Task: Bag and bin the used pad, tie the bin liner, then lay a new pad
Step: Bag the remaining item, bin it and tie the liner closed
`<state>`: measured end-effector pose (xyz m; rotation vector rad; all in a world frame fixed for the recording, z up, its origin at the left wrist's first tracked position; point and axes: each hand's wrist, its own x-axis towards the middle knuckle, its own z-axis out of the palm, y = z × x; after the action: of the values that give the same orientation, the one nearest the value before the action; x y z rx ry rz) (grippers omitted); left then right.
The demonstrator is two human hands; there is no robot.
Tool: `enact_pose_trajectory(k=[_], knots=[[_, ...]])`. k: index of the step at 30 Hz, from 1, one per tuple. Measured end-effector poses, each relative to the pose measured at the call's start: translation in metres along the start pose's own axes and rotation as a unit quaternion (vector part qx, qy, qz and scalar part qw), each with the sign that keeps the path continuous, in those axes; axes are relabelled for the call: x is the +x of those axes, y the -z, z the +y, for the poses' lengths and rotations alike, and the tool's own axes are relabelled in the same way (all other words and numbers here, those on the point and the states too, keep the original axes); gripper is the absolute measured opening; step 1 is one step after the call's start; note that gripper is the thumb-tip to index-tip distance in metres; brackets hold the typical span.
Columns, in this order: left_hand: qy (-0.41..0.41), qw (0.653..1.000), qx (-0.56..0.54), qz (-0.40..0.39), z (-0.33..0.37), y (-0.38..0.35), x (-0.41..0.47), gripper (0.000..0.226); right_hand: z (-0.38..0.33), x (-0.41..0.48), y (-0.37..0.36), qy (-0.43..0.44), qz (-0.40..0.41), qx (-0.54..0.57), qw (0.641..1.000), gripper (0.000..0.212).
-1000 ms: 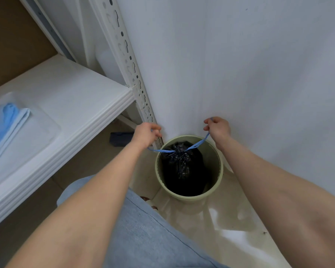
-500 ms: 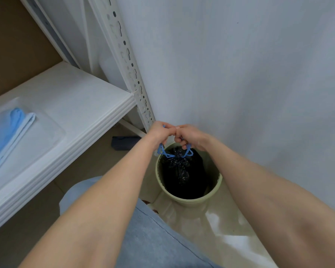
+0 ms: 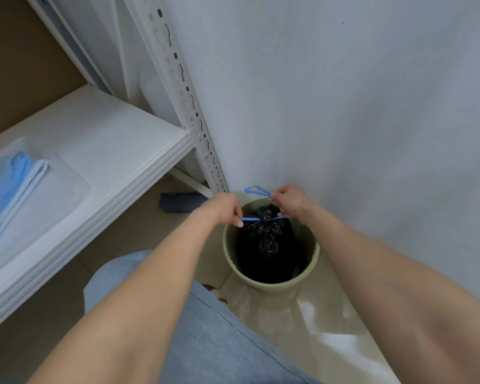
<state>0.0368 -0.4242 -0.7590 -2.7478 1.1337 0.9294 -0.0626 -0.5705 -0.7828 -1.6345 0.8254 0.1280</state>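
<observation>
Denim-clad knee (image 3: 205, 342) is seen at the bottom edge, over the glossy beige floor (image 3: 316, 328). Both forearms are stretched forward. Green bin (image 3: 315, 256) is set on the floor, close to the wall (image 3: 344, 106), just right of the perforated shelf post (image 3: 183, 87). Black bin liner (image 3: 266, 245) is sat inside the bin, neck gathered shut. Blue drawstring (image 3: 250, 218) is pulled taut sideways across the neck. Its left end is pinched by the left hand (image 3: 225, 209) and its right end is gripped by the right hand (image 3: 288, 202), fingers of both curled on it. A spare loop is seen sticking up at the right fingertips. Dark flat item (image 3: 178, 202) under the shelf cannot be identified. Folded blue pad (image 3: 9, 184) is laid in clear wrap on the white shelf (image 3: 108, 151), well apart from the bin.
</observation>
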Motion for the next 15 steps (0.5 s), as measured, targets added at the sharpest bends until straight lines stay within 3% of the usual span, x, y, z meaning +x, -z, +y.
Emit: enact_pose_trajectory(k=[6, 15], knots=[[0.008, 0.999, -0.033, 0.031, 0.008, -0.003, -0.002, 0.014, 0.01, 0.007, 0.007, -0.028, 0.072, -0.006, 0.997, 0.024], [0.026, 0.998, -0.03, 0.053, 0.007, -0.008, -0.004, 0.014, 0.017, 0.009, 0.008, -0.038, 0.096, 0.019, 0.994, 0.022]])
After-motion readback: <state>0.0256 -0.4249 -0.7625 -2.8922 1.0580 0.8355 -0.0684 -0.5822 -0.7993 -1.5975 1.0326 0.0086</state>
